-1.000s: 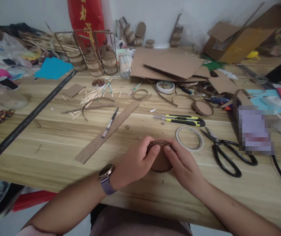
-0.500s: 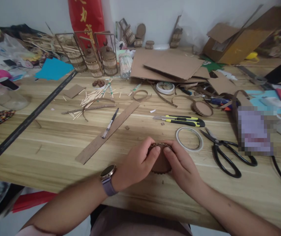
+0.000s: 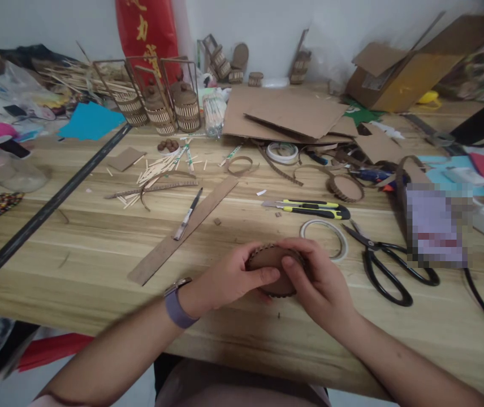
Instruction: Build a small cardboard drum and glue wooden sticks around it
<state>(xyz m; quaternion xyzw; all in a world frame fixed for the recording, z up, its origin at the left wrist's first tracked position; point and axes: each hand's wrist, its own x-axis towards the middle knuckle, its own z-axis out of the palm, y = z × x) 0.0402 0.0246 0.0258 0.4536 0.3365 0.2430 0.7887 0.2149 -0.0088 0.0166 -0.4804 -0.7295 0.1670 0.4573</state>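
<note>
Two hands meet over one small cardboard disc (image 3: pixel 272 271), a round brown piece with a ribbed corrugated edge, held low over the near part of the table (image 3: pixel 98 249). The left hand (image 3: pixel 225 280) closes on its near-left side with the thumb laid across the flat top, and the right hand (image 3: pixel 318 280) wraps its far-right side, fingers curled over the rim and thumb pressing down on the face. Both are closed on the disc; neither is spread wide. The disc looks light and fairly stiff across its face, though the ribbed edge would probably crush or peel if squeezed hard, so the surest hold seems to be flat pressure on the top face with the fingertips spread around the rim rather than a pinch at one spot. Just beyond the right hand lies a ring of tape (image 3: pixel 324 237), touching nothing else, and farther to that side are black scissors (image 3: pixel 388 263). Beyond both hands a yellow-and-black utility knife (image 3: pixel 310 208) lies flat, and a long cardboard strip (image 3: pixel 182 229) runs away past the left hand.
</note>
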